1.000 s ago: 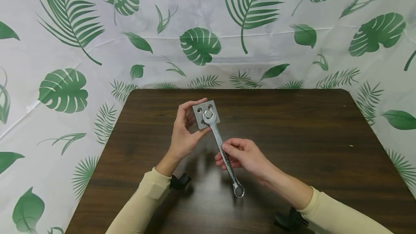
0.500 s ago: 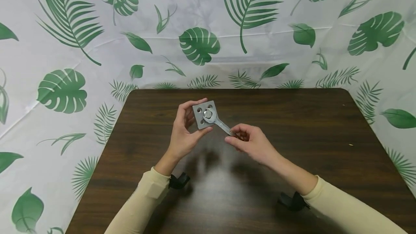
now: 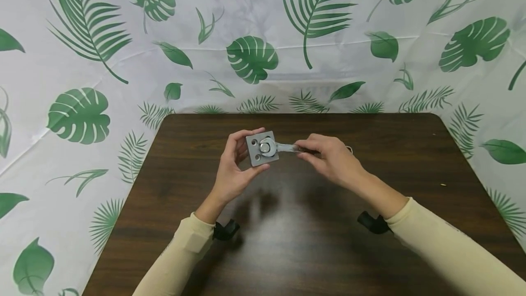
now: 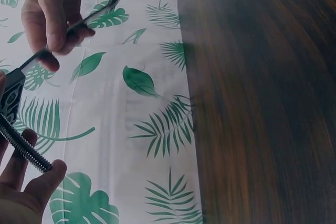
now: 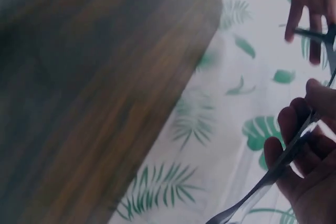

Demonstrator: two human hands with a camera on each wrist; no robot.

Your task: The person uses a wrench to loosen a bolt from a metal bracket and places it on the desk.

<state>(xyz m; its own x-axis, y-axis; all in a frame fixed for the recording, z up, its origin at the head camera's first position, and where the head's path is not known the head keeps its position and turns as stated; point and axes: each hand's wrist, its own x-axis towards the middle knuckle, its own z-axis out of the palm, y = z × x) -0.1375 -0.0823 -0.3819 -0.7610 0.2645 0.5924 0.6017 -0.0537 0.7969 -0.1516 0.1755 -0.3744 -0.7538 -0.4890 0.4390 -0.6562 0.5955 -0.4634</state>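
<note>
The left arm [image 3: 181, 245] and right arm [image 3: 448, 241] extended forward. The left hand [image 3: 231, 173] gripped between opposed thumb and fingers; the right hand [image 3: 334, 156] pinched, fingers curled.

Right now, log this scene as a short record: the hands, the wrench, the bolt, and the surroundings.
Left hand: holds the metal block by opposite edges, thumb on the lower one
Right hand: grips the wrench along its handle
Wrench position: open end at the bolt head, handle pointing right in the head view; snugness of fit cannot be told
Bolt: head on the block's face; threaded shank visible in the left wrist view
Surface: dark wood-grain table
Backdrop: white with green leaves
</note>
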